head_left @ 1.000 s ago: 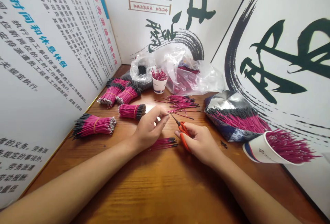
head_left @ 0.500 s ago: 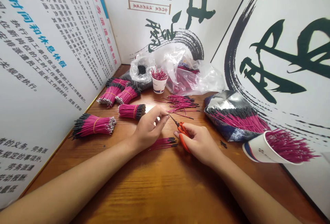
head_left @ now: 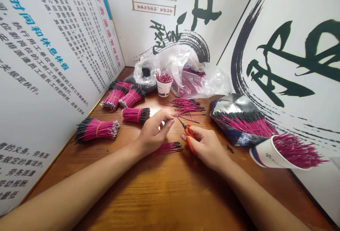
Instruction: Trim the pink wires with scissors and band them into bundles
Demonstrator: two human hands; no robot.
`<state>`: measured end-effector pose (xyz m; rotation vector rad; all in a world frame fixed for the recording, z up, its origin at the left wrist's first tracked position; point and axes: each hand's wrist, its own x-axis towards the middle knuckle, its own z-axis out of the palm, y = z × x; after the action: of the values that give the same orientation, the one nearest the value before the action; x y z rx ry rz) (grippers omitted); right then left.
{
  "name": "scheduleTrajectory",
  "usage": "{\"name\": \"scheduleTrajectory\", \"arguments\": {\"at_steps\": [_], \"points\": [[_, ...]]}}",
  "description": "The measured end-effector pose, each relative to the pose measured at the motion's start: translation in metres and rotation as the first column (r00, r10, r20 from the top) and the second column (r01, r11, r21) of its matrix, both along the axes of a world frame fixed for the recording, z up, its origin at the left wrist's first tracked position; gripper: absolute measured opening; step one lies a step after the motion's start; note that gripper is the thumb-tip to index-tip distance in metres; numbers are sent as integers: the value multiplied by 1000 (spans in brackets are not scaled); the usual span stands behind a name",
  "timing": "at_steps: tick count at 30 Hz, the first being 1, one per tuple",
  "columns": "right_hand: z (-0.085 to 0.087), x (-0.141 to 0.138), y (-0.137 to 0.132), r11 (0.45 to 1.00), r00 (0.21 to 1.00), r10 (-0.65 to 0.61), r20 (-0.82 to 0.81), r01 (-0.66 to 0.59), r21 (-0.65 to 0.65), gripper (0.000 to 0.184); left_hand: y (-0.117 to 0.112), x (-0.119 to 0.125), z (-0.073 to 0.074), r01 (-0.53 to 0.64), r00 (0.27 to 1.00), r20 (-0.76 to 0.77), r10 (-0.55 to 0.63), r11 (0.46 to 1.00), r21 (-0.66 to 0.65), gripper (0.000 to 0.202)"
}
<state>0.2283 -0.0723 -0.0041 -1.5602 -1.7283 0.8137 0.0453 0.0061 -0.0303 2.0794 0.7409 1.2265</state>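
My right hand (head_left: 207, 146) is closed round small orange-handled snips (head_left: 187, 131), whose dark tips point up and left toward my left hand. My left hand (head_left: 154, 131) rests on the wooden table (head_left: 164, 195) with thumb and fingers pinched together; what they pinch is too small to make out. A small loose pile of pink wires with black ends (head_left: 170, 147) lies between the two hands. More loose pink wires (head_left: 187, 106) lie scattered just beyond the snips.
Several banded bundles of pink wires (head_left: 97, 129) lie at the left. A paper cup of wires (head_left: 164, 84) stands at the back before clear plastic bags (head_left: 186, 71). A foil bag (head_left: 239, 117) and a tipped cup (head_left: 268, 153) of wires lie right. Printed boards wall three sides.
The snips' tips have drawn slightly right, away from my left fingertips. Otherwise both hands stay in place.
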Motion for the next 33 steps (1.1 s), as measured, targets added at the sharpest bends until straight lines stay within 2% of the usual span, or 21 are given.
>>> {"name": "scheduleTrajectory", "arguments": {"at_steps": [14, 22, 33], "points": [[0, -2, -1, 998, 999, 52, -12, -52, -21, 30, 0, 0, 0, -7, 1000, -17, 8, 1000, 9, 12], [-1, -2, 0, 1000, 1000, 17, -21, -17, -23, 32, -1, 1, 3, 5, 1000, 2, -5, 999, -35, 10], [0, -2, -1, 998, 999, 43, -24, -44, -35, 28, -1, 2, 3, -8, 1000, -30, 7, 999, -33, 13]]}}
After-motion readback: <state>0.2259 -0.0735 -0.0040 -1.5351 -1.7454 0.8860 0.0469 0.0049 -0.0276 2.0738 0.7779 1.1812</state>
